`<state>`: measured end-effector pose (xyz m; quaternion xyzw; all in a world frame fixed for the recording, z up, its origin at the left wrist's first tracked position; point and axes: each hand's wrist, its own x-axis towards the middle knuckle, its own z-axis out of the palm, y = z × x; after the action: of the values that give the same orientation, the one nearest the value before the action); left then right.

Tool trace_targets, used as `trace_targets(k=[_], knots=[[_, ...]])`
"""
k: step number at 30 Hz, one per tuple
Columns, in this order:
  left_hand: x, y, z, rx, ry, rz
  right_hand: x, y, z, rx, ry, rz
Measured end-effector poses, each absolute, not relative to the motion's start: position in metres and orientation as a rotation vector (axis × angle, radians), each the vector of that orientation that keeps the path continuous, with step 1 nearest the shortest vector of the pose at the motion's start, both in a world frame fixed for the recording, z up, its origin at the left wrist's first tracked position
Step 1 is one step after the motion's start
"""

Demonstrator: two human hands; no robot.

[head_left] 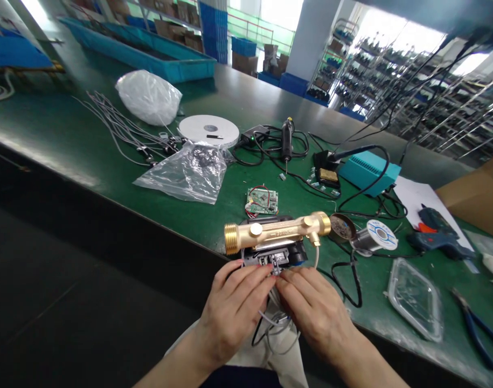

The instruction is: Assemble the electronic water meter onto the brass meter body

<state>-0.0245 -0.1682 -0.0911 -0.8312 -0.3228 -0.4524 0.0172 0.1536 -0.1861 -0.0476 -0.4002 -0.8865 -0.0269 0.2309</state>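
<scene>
At the bench's front edge lies a water meter with a threaded brass pipe body (280, 230) and a grey and black housing beneath it. My left hand (240, 304) is closed on the near side of the grey housing (266, 257), fingertips by a small grey fitting (275, 264). Close beside it, my right hand (311, 307) also has its fingers bent in on the same spot; its fingertips are partly hidden. Grey cables (278, 323) hang from between my hands over my lap. Just behind the meter is a green circuit board (262, 200) with red and white wires.
A clear plastic bag (185, 172), white reel (209, 129) and bundled grey cables (117, 126) lie left. Behind are a screwdriver (286, 143) and teal soldering station (369, 171). Rightward are a solder spool (375, 237), glue gun (440, 237), plastic lid (415, 299) and pliers (474, 326).
</scene>
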Motion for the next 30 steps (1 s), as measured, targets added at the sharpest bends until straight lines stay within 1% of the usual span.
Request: trace_targets(k=[5, 11, 18, 25, 30], knots=[[-0.027, -0.167, -0.095, -2.624, -0.902, -1.239, 0.156, -0.192, -0.045, -1.089, -2.433, -0.211], [-0.029, -0.161, -0.098, -2.604, -0.723, -1.215, 0.161, -0.202, -0.05, -1.032, -2.479, -0.317], [-0.024, -0.163, -0.098, -2.543, -0.791, -1.128, 0.161, -0.204, -0.058, -1.041, -2.471, -0.337], [-0.017, -0.164, -0.11, -2.514, -0.718, -1.158, 0.148, -0.204, -0.054, -1.098, -2.307, -0.353], [-0.011, -0.156, -0.121, -2.375, -0.749, -1.332, 0.147, -0.198, -0.043, -1.058, -2.225, -0.416]])
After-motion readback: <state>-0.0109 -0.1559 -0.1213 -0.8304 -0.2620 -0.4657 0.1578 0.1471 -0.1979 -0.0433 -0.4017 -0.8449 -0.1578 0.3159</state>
